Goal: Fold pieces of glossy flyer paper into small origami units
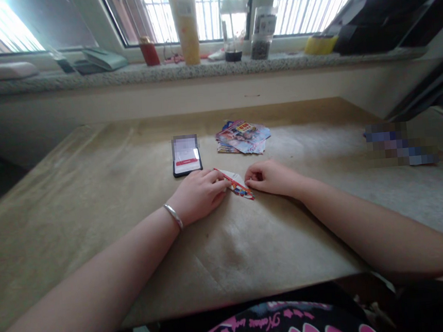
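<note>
A small folded paper (240, 186), white with a colourful printed strip and red edges, lies on the table between my hands. My left hand (201, 194), with a silver bangle at the wrist, holds the paper's left side, its fingers bent over it. At the paper's right edge, my right hand (271, 177) is closed in a pinch, thumb against the curled fingers. The fingertips partly hide both sides of the paper. Just beyond my left hand lies a phone (187, 161) with a lit screen. Behind the paper is a pile of printed colour leaflets (244, 135).
The table (128, 158) has a pale brown cover and reaches the wall under the window. A blurred-out blue and purple item (396, 145) lies at the far right. On the stone sill (101, 79) stand a yellow bottle (186, 27), a red bottle (149, 52) and jars.
</note>
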The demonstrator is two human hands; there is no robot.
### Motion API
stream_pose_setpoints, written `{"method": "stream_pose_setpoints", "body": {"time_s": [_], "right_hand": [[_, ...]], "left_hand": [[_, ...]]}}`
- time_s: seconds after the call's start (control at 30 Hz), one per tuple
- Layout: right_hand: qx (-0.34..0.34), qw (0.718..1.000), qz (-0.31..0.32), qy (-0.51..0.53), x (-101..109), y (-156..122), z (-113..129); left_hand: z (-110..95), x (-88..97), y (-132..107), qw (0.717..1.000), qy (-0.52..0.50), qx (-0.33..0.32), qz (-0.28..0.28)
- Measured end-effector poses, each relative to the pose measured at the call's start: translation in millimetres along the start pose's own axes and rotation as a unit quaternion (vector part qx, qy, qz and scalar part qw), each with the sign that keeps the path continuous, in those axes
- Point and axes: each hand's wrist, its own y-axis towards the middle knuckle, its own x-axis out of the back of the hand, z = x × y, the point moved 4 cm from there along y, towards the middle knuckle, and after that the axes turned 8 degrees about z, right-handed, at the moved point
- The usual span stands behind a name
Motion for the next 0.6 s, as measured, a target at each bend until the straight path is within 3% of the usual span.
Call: {"method": "stream_pose_setpoints", "body": {"time_s": [0.13,0.4,0.5,0.6], "right_hand": [[0.032,0.999,0.025,0.009,-2,-1,4],[0.198,0.98,0.031,0.008,-11,-4,20],[0.216,0.975,0.039,-0.015,-13,-6,23],[0.2,0.978,-0.004,-0.063,-8,-6,21]], "left_hand": [[4,-1.5,0,0.999,-0.027,0.017,0.004],[2,-0.2,1,0.997,-0.068,0.017,0.013],[2,1.1,1,0.996,-0.081,0.026,0.025],[1,1.4,1,0.996,-0.079,0.026,0.027]]}}
